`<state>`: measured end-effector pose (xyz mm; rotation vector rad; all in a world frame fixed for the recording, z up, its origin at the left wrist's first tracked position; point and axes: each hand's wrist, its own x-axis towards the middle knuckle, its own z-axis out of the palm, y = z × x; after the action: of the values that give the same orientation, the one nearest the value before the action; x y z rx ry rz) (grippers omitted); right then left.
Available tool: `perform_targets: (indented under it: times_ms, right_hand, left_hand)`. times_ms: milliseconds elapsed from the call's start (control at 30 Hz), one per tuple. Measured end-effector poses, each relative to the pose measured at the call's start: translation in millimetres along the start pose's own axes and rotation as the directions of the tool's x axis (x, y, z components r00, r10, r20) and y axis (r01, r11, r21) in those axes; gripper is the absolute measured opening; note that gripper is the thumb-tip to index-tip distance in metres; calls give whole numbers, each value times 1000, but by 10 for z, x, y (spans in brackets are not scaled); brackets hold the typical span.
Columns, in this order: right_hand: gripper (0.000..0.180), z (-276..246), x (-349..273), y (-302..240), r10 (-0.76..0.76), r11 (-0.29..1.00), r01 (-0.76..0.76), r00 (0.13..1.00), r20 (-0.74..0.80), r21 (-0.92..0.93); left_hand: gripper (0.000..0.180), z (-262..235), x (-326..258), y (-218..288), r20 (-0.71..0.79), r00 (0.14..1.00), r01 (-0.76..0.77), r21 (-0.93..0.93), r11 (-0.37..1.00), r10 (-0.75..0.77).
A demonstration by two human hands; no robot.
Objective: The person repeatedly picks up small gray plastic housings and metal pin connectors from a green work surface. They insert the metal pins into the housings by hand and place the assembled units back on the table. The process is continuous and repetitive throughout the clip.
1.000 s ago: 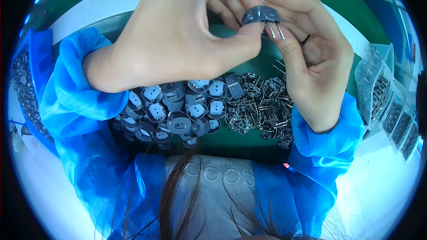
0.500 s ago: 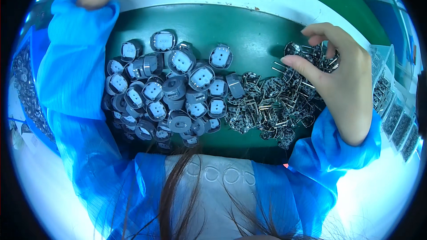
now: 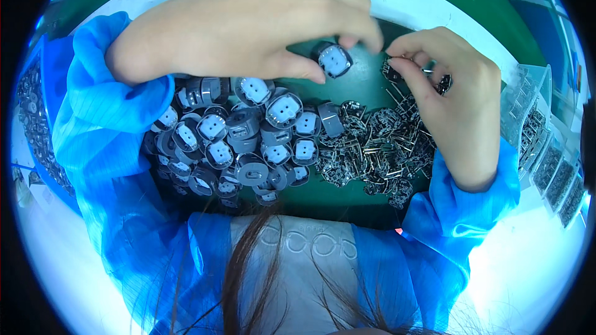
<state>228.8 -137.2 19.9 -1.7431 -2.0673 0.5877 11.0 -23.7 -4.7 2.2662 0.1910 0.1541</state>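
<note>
- The left hand (image 3: 298, 15) reaches in from the upper left, thumb and fingers spread apart around a grey housing (image 3: 334, 61); whether they touch it cannot be told.
- The right hand (image 3: 462, 84) pinches a small circuit board (image 3: 390, 71) between thumb and forefinger, its other fingers curled.
- Green surface (image 3: 366, 77) shows between the grey housing and the circuit board, a narrow gap between the two hands.
- The grey housing sits on the far part of the surface, its pale, two-holed face upward and slightly tilted; it looks nearly as wide as long, so its long axis is unclear.
- The circuit board hangs just under the fingertips, mostly hidden; its long axis cannot be made out.
- Below the left hand spreads a pile of housings (image 3: 242, 123), most pale faces up, some on their sides.
- A pile of circuit boards (image 3: 379, 142) adjoins it on the right, pins pointing various ways.
- Beyond the hands, a curved white border (image 3: 397, 0) edges the surface.
- Farther out stand a blue bin (image 3: 54, 77) at left and clear trays (image 3: 528, 80) at right.
</note>
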Motion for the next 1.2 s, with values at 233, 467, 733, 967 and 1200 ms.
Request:
perform_targets:
  times_ms: [233,467,733,967,1200]
  right_hand:
    - [15,13,-4,-86,158,980,-156,987,-6,120]
    - [17,33,29,-185,-93,975,135,969,-227,176]
    - [20,12,30,-182,-219,972,235,930,-296,20]
    - [23,33,12,-225,-257,963,271,904,-342,-7]
    - [21,86,-66,-264,-261,965,243,913,-313,-95]
  left_hand:
    - [35,-174,4,-109,-6,1000,29,-188,982,-30]
    - [29,-19,-77,-85,-68,983,55,-774,631,-168]
    - [30,-41,2,248,-95,937,218,-591,777,-336]
    - [29,144,-150,34,-202,954,4,-730,684,-222]
    - [24,233,-74,180,-241,893,193,-558,807,-380]
